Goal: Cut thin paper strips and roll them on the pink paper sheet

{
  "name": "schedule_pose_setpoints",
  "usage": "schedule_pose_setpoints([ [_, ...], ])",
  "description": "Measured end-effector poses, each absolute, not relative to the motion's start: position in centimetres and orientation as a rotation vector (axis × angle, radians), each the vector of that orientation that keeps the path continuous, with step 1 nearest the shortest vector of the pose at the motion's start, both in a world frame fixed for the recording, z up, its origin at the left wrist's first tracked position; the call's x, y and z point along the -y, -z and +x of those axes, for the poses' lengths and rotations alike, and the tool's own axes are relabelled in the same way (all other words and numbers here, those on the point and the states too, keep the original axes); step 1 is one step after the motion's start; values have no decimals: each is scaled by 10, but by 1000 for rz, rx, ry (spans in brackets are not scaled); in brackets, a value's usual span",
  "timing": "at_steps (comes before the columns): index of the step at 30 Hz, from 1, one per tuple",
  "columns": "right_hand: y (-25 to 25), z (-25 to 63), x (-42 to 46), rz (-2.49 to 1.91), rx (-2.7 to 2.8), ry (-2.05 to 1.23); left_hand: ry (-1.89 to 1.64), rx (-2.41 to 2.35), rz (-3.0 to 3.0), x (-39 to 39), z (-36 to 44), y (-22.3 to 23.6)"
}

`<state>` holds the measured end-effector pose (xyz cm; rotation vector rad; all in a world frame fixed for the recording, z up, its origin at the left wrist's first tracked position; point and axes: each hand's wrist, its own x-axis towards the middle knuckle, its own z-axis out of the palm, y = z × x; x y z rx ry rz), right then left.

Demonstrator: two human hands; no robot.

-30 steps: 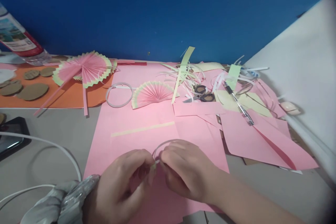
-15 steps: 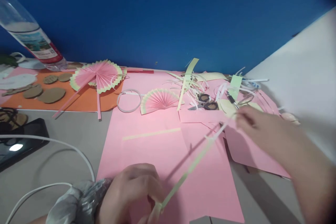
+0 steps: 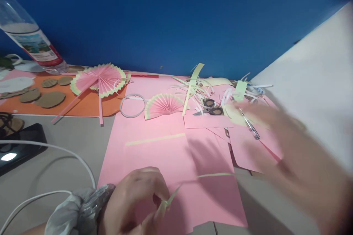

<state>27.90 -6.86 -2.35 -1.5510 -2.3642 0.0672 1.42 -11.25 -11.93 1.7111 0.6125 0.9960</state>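
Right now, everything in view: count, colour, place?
Plastic bottle: 1, clear, left
Phone: 1, black, left
Cable lengths: 2, white, left
Cardboard discs: several, brown, on orange sheet
Pleated fans: 2+, pink-green, left, centre
Ring: 1, greyish, between fans
Scissors: 1, black-handled, centre
Paper strips: many, pale, scattered
Pen: 1, clear, right
Paper sheets: several, pink, centre, right
Table: 1, grey, beneath
Walls: 2, blue back, white right
Scrunchie: 1, grey, left wrist
Left hand: 1, front, pinching green strip
Right hand: 1, blurred, right

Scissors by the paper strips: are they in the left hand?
No, the left hand pinches a pale green strip; the scissors lie apart.
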Motion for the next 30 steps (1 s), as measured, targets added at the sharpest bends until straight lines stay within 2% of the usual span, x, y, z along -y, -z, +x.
schedule_pose_setpoints([
  [2,24,235,86,-1196,2660,-461,-998,-606,1731,112,14,120],
  [6,28,211,94,-1287,2625,-1019,-983,-659,1795,113,15,119],
  [15,45,223,88,-1640,2431,-1446,-774,-929,2102,114,19,117],
  [18,47,228,88,-1660,2396,-1496,-790,-923,2046,115,19,117],
  [24,35,232,91,-1372,2455,-1487,-830,-772,1813,111,18,114],
  [30,32,222,98,-1455,2571,-1364,-744,-651,1816,110,17,117],
])
